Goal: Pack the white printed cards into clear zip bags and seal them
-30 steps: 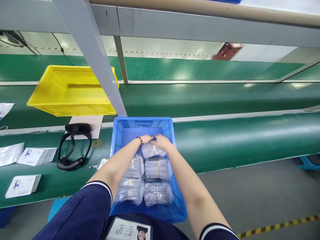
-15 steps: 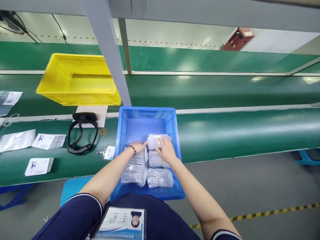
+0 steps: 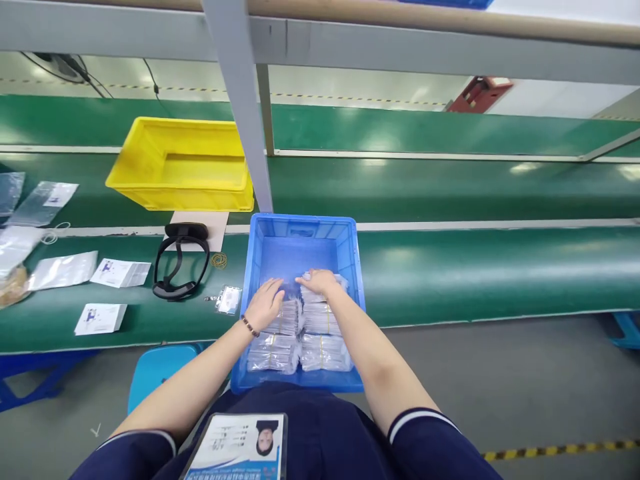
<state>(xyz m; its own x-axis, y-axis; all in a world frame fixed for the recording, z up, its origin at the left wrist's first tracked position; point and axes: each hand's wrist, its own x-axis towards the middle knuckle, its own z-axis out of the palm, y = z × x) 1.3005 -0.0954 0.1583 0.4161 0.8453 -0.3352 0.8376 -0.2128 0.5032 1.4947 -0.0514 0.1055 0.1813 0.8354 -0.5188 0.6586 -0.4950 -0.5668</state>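
Observation:
In front of my body stands a blue bin [image 3: 358,267] with rubber-banded bundles of clear plastic sleeves in two columns. My left hand [image 3: 265,307], a beaded bracelet at its wrist, rests at the far end of the left column, fingers loosely bent and thumb apart. It partly covers the bundle [image 3: 284,319] there. My right hand [image 3: 320,281] lies over the far bundle [image 3: 314,295] of the right column, fingers stretched leftward across its far edge. Nearer to me lie a left bundle [image 3: 273,352] and a right bundle [image 3: 325,352].
Left of the bin on the green bench [image 3: 450,273] are a badge [image 3: 229,300], rubber bands [image 3: 219,260], a black head strap [image 3: 181,292] and card stacks [image 3: 100,319]. A yellow bin [image 3: 180,198] stands behind, beside a grey post [image 3: 247,100]. A blue stool [image 3: 157,370] is below.
My left hand has drawn away leftward from the far right bundle. My right hand has turned so its fingers point left over that bundle. The camera view has shifted slightly.

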